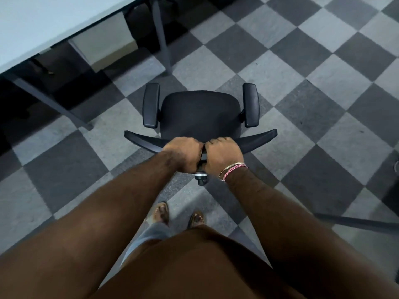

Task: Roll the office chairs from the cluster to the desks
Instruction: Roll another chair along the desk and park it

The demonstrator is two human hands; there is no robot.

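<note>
At the bottom of the frame the person is standing on the checkered carpet (pixel 302 67), two sandalled feet showing between the forearms. Just above, at centre frame, both hands are gripping the top edge of the office chair's backrest (pixel 257 140): the left hand (pixel 183 154) and the right hand (pixel 223 153) are curling over it side by side, knuckles nearly touching, each wrapping its fingers firmly round the rim. The right wrist is wearing bracelets (pixel 234 169). A caster (pixel 201 179) is showing just below the hands.

Beyond the hands, the office chair (pixel 199 114) is sitting in the middle of the frame, seat and both armrests pointing toward the upper edge. Farther on, in the upper left of the frame, the pale desk (pixel 43 29) is running diagonally, with a grey desk leg (pixel 162 39) just beyond the seat's front.

By my reading, this is the delivery step: the chair is near the desk but not yet tucked in. The next move is calling for a steady forward push angled toward the upper left, steering the seat between the desk's legs so the armrests are clearing them.
</note>
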